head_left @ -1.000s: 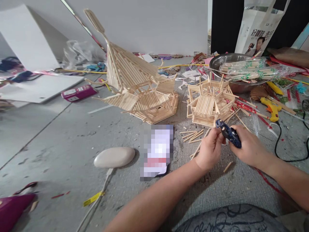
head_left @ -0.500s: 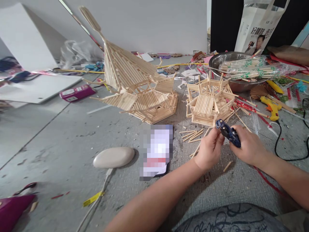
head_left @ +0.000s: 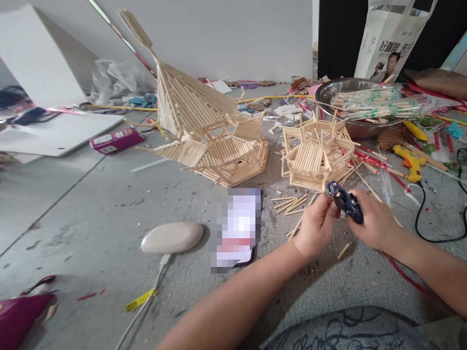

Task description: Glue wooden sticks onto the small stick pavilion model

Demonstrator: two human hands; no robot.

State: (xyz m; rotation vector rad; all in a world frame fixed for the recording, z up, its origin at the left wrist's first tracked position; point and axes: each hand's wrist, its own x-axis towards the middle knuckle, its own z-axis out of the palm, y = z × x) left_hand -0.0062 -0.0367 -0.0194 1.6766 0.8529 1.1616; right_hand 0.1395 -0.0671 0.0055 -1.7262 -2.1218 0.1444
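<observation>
My right hand (head_left: 374,221) is closed around a dark blue glue gun (head_left: 350,206) spotted with pale smudges. A red cord (head_left: 404,277) runs out from beneath that hand. Close beside the tool's front part, my left hand (head_left: 315,226) has thumb and fingers pinched together; whatever sits between them is hidden. Just beyond the hands stands a small many-sided frame of wooden sticks (head_left: 310,158). Several loose short sticks (head_left: 292,203) lie left of my left hand, and one cut piece (head_left: 343,251) rests on the floor below the hands.
A larger stick-built model (head_left: 219,150) with a tall sloping roof stands further left. Nearer me lie a phone (head_left: 239,228) and a white oval device (head_left: 172,237) with a cable. A metal bowl (head_left: 365,127) of wrapped sticks and a yellow glue gun (head_left: 410,163) are at the right.
Both hands and the blue tool stay almost in place, with only a very slight shift. The models and loose sticks have not moved.
</observation>
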